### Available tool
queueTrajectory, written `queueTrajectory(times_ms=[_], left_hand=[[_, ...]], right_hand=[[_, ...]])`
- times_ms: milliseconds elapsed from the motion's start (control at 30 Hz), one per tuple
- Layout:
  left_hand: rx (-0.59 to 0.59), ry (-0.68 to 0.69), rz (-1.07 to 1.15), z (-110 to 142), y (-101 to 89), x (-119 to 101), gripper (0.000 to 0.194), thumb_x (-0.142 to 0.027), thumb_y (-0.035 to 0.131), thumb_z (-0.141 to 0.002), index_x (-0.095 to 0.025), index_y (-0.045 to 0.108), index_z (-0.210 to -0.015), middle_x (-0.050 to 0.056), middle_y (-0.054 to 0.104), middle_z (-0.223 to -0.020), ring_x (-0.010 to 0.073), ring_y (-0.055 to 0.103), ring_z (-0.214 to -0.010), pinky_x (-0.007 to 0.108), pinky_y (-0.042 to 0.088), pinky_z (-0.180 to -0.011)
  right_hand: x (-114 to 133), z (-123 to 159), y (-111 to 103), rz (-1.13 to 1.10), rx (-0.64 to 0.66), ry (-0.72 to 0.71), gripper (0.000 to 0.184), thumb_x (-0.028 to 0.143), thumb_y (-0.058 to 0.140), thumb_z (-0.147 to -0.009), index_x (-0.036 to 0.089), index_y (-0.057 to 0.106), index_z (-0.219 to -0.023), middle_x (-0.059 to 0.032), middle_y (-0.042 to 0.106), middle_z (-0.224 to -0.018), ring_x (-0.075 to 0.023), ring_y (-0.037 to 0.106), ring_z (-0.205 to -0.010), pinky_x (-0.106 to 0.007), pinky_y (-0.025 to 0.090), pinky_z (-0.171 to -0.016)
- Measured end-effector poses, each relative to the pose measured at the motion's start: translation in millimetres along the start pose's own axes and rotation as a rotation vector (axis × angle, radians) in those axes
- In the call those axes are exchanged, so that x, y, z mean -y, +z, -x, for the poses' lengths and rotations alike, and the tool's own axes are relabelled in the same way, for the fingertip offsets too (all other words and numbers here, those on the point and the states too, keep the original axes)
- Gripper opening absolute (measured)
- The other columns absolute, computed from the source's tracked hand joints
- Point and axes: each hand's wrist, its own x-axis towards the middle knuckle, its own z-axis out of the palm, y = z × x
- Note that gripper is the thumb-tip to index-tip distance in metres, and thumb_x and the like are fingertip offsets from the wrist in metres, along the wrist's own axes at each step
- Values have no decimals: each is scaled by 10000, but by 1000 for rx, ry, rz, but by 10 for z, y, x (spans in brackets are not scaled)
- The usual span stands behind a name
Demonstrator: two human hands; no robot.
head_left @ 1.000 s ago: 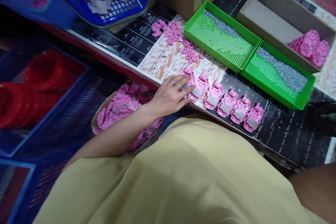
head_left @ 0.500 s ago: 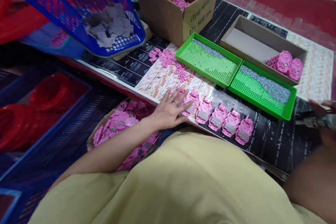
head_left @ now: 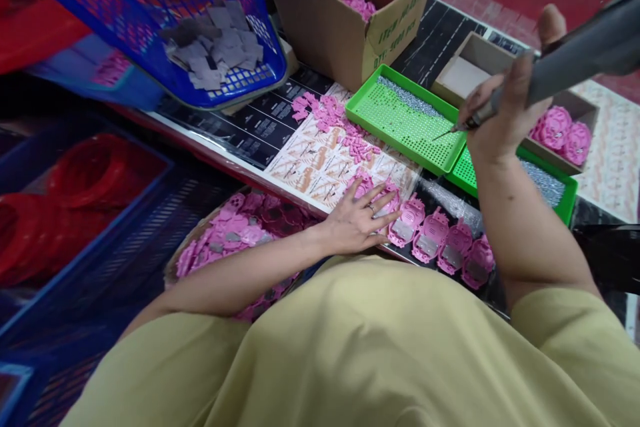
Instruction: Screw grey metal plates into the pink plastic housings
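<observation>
My left hand (head_left: 353, 221) lies with fingers spread over the left end of a row of pink plastic casings (head_left: 431, 235), each with a grey plate at its lower end. Its fingers cover parts of the nearest casings. My right hand (head_left: 505, 117) is wrapped round a grey power screwdriver (head_left: 575, 57), raised above the table. The thin bit points left and down over a green perforated tray (head_left: 385, 117) with small metal screws (head_left: 410, 99) along its far side. A second green tray (head_left: 570, 207), also with screws, is partly hidden behind my right forearm.
Loose small pink parts (head_left: 325, 113) lie left of the trays. Behind stand a cardboard box (head_left: 320, 33) and a shallow box (head_left: 460, 73) with pink pieces. A blue basket (head_left: 280, 73) holds grey plates. Below the table edge sits a container of pink casings (head_left: 235, 233).
My right hand has swung in from the far right edge with the screwdriver, to above the green trays. My left hand stays spread on the casings; the view has shifted slightly.
</observation>
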Motion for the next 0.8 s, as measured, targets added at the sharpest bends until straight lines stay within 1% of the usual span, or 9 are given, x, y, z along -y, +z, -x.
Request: queueTrajectory(times_ms=[100,200,367,433,567,600,667,733,800], left_hand=[[-10,-3,31,-111,36,-44,528,-583,504,-990,-296,563,-1429,131,481,-1559,354,424,-1459,688,271,-1176],[-13,8,62,-236,46,-76,515,-567,512,-993,-275,588,-1410,142,497,-1544,360,439,-1448,696,293,-1165],[-19,55,91,-418,88,-100,500,-558,510,-998,-264,608,-1390,142,533,-1514,358,478,-1414,695,327,-1145],[-28,76,89,-454,95,-94,516,-572,507,-995,-259,604,-1394,143,541,-1506,361,490,-1401,686,347,-1132],[-134,114,81,-435,18,3,541,-558,487,-1006,-225,575,-1423,147,553,-1495,333,484,-1405,597,376,-1135],[-162,93,77,-417,-15,50,529,-539,491,-1008,-218,579,-1418,147,560,-1489,322,488,-1400,569,384,-1134],[-204,-4,53,-377,-76,159,479,-484,509,-1006,-196,614,-1375,153,584,-1462,318,514,-1366,534,409,-1107],[-218,-121,20,-339,-110,258,433,-427,524,-1001,-168,647,-1326,167,608,-1426,333,542,-1323,520,438,-1065],[-195,-181,5,-310,-109,318,422,-403,518,-1004,-150,652,-1315,174,630,-1391,336,562,-1292,506,458,-1033]], right_hand=[[-183,0,154,-8,-2,-63,607,698,650,-730,329,506,-1189,120,367,-465,-117,373,-322,-294,289,-350],[-328,-2,214,27,11,-63,586,730,639,-741,342,550,-1170,110,340,-471,-130,383,-314,-302,289,-344],[-448,23,213,-20,33,-67,527,687,689,-743,369,555,-1142,120,370,-456,-126,342,-295,-304,289,-332],[-484,43,205,-43,45,-66,515,669,720,-735,383,561,-1133,121,368,-454,-126,354,-301,-301,291,-334],[-559,76,197,-49,76,-78,521,665,704,-773,393,541,-1186,118,354,-464,-124,357,-299,-303,246,-335],[-572,81,196,-33,83,-82,524,675,683,-788,391,531,-1202,117,346,-462,-125,349,-295,-304,235,-337],[-588,85,195,14,82,-72,547,711,658,-789,386,519,-1206,116,342,-453,-134,346,-295,-309,235,-341],[-586,85,196,41,68,-49,550,739,666,-758,370,529,-1142,118,347,-440,-138,349,-296,-311,252,-339],[-571,90,201,11,78,-34,500,712,698,-744,344,536,-1042,127,345,-428,-124,347,-291,-298,266,-330]])
